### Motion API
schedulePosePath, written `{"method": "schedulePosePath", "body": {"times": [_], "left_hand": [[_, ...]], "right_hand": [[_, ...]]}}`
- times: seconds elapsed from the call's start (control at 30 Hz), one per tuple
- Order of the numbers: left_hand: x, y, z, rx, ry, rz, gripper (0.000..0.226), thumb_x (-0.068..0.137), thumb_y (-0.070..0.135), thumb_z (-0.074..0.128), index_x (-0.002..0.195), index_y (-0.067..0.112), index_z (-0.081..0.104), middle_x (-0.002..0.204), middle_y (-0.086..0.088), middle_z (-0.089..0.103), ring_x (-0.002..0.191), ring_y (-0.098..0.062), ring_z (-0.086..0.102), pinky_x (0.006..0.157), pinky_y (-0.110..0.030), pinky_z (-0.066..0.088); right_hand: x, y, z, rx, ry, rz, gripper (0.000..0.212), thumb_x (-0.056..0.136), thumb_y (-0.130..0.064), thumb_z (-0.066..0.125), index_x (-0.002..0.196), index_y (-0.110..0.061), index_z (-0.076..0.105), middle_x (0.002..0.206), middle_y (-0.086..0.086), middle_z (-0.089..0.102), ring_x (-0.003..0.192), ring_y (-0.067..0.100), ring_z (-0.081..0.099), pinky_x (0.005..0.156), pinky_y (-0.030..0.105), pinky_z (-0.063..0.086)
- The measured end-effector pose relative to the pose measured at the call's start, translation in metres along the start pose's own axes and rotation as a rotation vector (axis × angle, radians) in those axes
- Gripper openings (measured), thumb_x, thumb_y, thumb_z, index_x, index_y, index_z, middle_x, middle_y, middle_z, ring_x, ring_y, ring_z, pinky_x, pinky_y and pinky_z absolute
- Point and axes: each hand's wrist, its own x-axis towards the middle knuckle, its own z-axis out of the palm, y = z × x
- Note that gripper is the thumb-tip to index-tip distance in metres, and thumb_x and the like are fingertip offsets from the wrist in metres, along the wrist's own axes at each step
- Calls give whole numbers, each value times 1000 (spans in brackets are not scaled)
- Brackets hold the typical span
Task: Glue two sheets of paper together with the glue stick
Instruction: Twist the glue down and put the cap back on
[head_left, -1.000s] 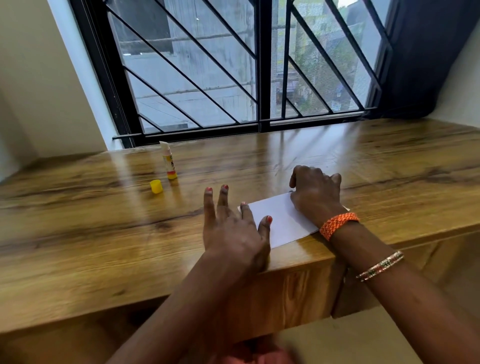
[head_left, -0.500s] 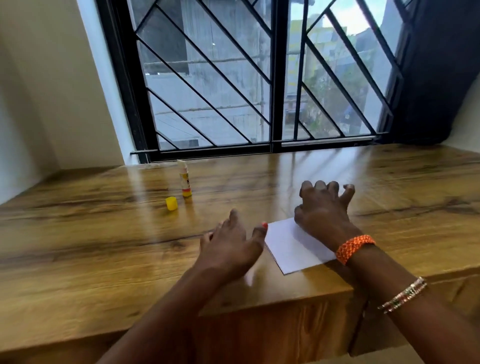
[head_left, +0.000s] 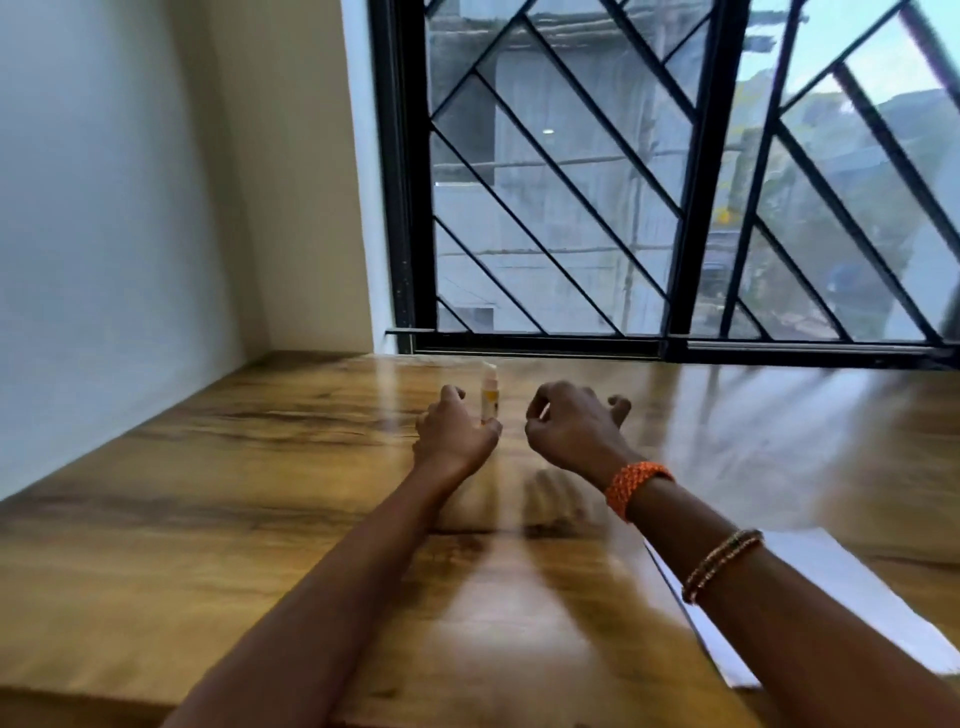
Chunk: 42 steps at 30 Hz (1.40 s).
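Both hands have left the paper and reached forward across the table, and the view has swung left and up, so more of the wall and window now shows. Largest in sight, the wooden table runs from the near edge to the black-framed window with its diagonal bars, and a pale wall closes the left side. White paper lies flat near the table's front right edge, partly under the right forearm and well behind both hands. That forearm wears a thin beaded bangle and, at the wrist, an orange braided band. Its right hand hovers with fingers loosely curled and spread, holding nothing. Just beside it, the left hand has its fingers curved toward the glue stick, which stands upright near the window, blurred by motion; whether the fingers actually touch or grip it cannot be told. Whatever lies under the left hand is hidden.
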Motion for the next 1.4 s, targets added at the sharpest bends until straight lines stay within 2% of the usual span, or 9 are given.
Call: {"method": "schedulePosePath", "body": {"times": [0.13, 0.33, 0.53, 0.63, 0.77, 0.87, 1.07, 1.27, 1.4], "left_hand": [[22, 2, 6, 150, 40, -24, 64, 83, 47, 60, 133, 14, 41, 145, -12, 34, 139, -32, 17, 105, -44, 28], [38, 2, 17, 33, 148, -3, 37, 82, 42, 64, 108, 16, 67, 155, -4, 23, 145, -29, -2, 111, -52, 16], [35, 15, 10, -477, -1, 124, 52, 67, 49, 72, 107, 15, 70, 136, 4, 52, 139, -25, 28, 113, -50, 25], [22, 24, 1, -627, -146, 192, 10, 85, 22, 63, 90, 19, 72, 137, -1, 51, 127, -17, 43, 104, -34, 33], [12, 23, -10, -658, -247, 262, 21, 93, 10, 51, 109, 10, 64, 133, -1, 48, 120, -13, 43, 97, -31, 30], [11, 22, -7, -613, -241, 302, 19, 94, 10, 49, 104, 11, 65, 135, -5, 45, 123, -16, 42, 92, -21, 36], [14, 18, 9, -513, -83, 232, 22, 73, 53, 64, 75, 31, 68, 131, -3, 54, 128, -21, 43, 109, -49, 32], [9, 25, 14, -697, -86, 108, 41, 74, 50, 68, 92, 13, 70, 118, -6, 64, 123, -17, 48, 96, -32, 32], [2, 31, 18, -718, -41, 86, 60, 49, 72, 68, 80, 21, 73, 109, -1, 69, 124, -20, 46, 104, -39, 35]], "right_hand": [[5, 8, 13, 29, -19, 42, 15, 79, -20, 54, 86, -18, 67, 86, 3, 69, 100, 23, 57, 97, 46, 19], [4, 23, 14, 26, 8, 20, 14, 84, -19, 53, 90, -17, 66, 89, 1, 68, 99, 21, 57, 96, 42, 18], [3, 11, 5, 319, 125, 48, 18, 91, -37, 52, 100, -24, 60, 79, -6, 68, 84, 16, 58, 79, 34, 29], [-1, 7, -2, 425, 184, 13, 20, 89, -42, 57, 92, -25, 67, 80, -6, 71, 81, 14, 63, 87, 40, 42], [-6, 8, -6, 371, 63, -13, 26, 93, -45, 50, 103, -28, 67, 100, -6, 69, 100, 14, 59, 88, 37, 30], [-9, 12, -7, 370, 11, 10, 26, 93, -44, 51, 98, -26, 69, 92, -3, 70, 97, 16, 58, 81, 36, 25], [-13, 14, -7, 297, 137, 11, 14, 83, -43, 65, 82, -29, 66, 73, -13, 56, 83, 9, 49, 75, 33, 20], [-12, 12, -5, 129, 330, -44, 25, 79, -43, 69, 87, -21, 62, 86, -9, 54, 85, 10, 47, 64, 31, 8], [-16, 12, -4, 148, 346, -7, 27, 78, -36, 71, 82, -23, 47, 92, -2, 56, 89, 15, 49, 71, 30, 13]]}}
